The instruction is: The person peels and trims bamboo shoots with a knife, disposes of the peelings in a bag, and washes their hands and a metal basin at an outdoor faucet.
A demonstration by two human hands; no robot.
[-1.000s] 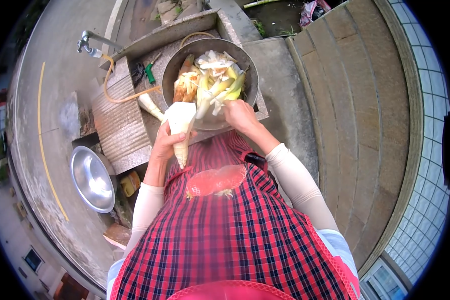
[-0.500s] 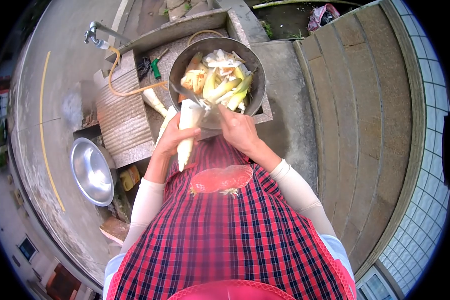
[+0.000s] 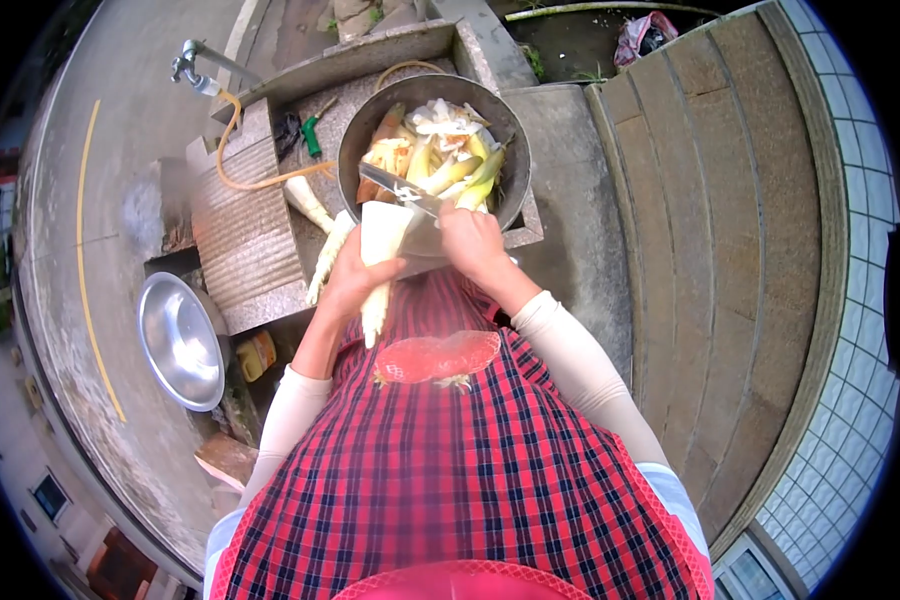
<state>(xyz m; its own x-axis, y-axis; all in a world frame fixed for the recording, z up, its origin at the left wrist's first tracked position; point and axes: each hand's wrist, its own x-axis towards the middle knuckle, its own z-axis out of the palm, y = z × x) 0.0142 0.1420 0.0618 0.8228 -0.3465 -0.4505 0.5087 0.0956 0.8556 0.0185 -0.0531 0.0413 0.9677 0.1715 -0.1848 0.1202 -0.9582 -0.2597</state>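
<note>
My left hand (image 3: 350,272) is wrapped round a pale peeled bamboo shoot (image 3: 383,230), its wide cut end up and its narrow tip pointing toward my apron. In my closed right hand (image 3: 473,243) is a knife (image 3: 392,184), the handle mostly hidden by the fingers. Its blade reaches left over the top of the shoot and the near side of a dark round basin (image 3: 523,170). Inside the basin lie green-white husks and pale peelings (image 3: 448,160). Two more pale bamboo shoots, one farther off (image 3: 310,204) and one nearer (image 3: 330,258), lie left of the basin.
A ribbed stone slab (image 3: 242,235) adjoins the sink, with a tap (image 3: 185,62) and orange hose (image 3: 232,165) beyond. A green spray nozzle (image 3: 311,135) lies in the sink. At left stands a metal bowl (image 3: 180,342); steps (image 3: 690,250) rise on the right.
The knife blade now lies higher, over the basin's near side, and shows more clearly. My right hand has shifted slightly; the left still holds the bamboo shoot.
</note>
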